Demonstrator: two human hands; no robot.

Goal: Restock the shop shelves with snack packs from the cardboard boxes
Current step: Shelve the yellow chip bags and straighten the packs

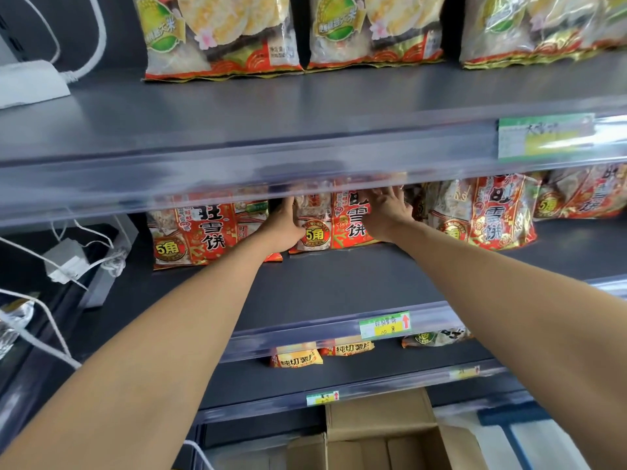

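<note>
A red and clear snack pack [330, 222] stands upright at the back of the middle shelf [339, 283]. My left hand [283, 228] grips its left edge. My right hand [386, 212] lies flat on its right half, fingers spread; the fingertips are partly hidden behind the upper shelf's rail. Matching red packs stand to the left [193, 232] and to the right [485, 215]. An open cardboard box [380, 435] sits on the floor below.
The upper shelf [271, 113] carries packs with green labels [220, 35]. Lower shelves hold orange packs [297, 359]. A white adapter and cables [68, 261] hang at the left. Price tags [385, 325] sit on the shelf rails.
</note>
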